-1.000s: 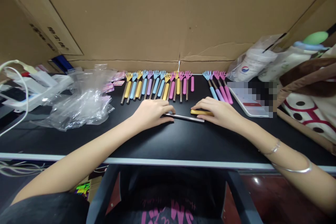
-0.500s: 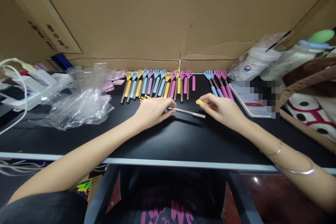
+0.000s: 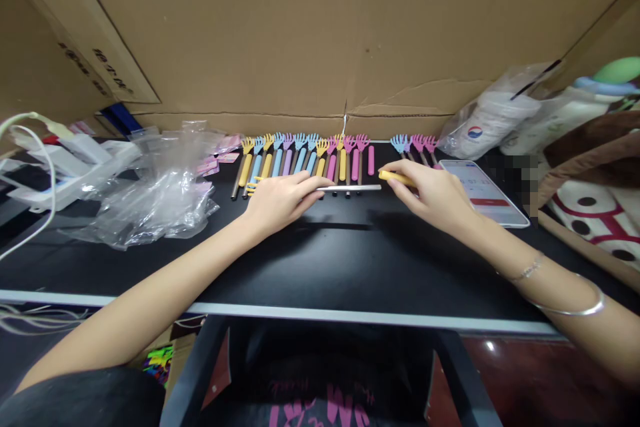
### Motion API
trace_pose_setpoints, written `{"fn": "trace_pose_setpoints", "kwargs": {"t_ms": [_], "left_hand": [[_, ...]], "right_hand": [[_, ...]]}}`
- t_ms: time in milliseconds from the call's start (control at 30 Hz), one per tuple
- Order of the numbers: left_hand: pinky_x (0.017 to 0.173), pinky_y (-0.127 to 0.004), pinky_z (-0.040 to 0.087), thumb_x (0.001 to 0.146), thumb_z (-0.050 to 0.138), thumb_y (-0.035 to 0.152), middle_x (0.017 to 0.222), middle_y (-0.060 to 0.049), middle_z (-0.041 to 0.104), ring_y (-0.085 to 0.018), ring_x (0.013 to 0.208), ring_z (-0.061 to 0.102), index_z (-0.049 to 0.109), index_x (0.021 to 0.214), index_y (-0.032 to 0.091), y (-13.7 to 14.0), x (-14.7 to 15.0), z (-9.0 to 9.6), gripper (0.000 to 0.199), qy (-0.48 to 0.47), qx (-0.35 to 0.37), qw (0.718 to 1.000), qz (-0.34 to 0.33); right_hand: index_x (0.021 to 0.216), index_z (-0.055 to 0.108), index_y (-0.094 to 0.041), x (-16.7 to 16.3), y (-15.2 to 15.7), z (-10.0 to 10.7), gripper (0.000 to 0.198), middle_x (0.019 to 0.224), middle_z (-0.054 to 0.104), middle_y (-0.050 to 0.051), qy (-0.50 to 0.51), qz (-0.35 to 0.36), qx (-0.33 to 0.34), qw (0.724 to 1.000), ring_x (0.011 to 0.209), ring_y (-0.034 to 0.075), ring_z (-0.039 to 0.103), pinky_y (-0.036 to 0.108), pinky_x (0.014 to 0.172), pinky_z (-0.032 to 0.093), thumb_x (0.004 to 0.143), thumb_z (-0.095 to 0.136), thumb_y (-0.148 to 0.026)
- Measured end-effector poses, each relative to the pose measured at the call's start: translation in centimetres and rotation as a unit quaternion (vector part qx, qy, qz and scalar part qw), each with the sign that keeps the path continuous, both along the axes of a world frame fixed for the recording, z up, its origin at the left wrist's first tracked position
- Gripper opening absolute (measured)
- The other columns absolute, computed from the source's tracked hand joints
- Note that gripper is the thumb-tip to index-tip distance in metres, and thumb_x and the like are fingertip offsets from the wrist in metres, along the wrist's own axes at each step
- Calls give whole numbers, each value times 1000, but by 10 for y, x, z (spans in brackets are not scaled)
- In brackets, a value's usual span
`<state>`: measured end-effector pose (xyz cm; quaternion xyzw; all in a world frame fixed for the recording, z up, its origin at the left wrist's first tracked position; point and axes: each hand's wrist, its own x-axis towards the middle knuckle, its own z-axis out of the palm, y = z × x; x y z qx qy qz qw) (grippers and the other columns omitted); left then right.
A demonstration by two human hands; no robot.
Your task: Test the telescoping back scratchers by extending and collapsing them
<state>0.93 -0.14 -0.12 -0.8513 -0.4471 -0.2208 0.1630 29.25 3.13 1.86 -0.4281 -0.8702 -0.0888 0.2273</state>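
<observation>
My left hand (image 3: 287, 200) is closed around a back scratcher (image 3: 353, 188) with a yellow claw head, its metal rod pointing right. In my right hand (image 3: 433, 188) a yellow handle sleeve (image 3: 397, 177) is pinched, its end facing the rod's tip with a tiny gap between them. Behind both hands lies a row of back scratchers (image 3: 300, 141) in yellow, blue, purple and pink, with loose coloured sleeves between the rods. A single pink sleeve (image 3: 371, 160) lies at the row's right end. Several back scratchers (image 3: 415, 143) form a smaller group, partly hidden behind my right hand.
Clear plastic bags (image 3: 155, 193) and a white tray (image 3: 75, 173) with a cable sit at the left. A phone (image 3: 485, 193), a bagged cup (image 3: 500, 120) and a brown and white cloth item (image 3: 590, 207) are at the right. Cardboard (image 3: 300, 27) stands behind the black table (image 3: 320, 273).
Both hands have risen slightly. The rod has swung level, and the yellow sleeve has come up in line with its tip, much closer than before.
</observation>
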Motion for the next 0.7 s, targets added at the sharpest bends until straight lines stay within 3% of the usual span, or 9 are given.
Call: {"fn": "trace_pose_setpoints", "kwargs": {"t_ms": [700], "left_hand": [[55,-23,39,98,38,40,96,2,72,-14,73,66,66,109,27,4,0,-7,32,7,-54,998,-27]], "right_hand": [[100,62,-22,2,-15,-20,27,96,72,1,-19,45,-74,996,78,13,66,23,62,41,94,42,-39]]}}
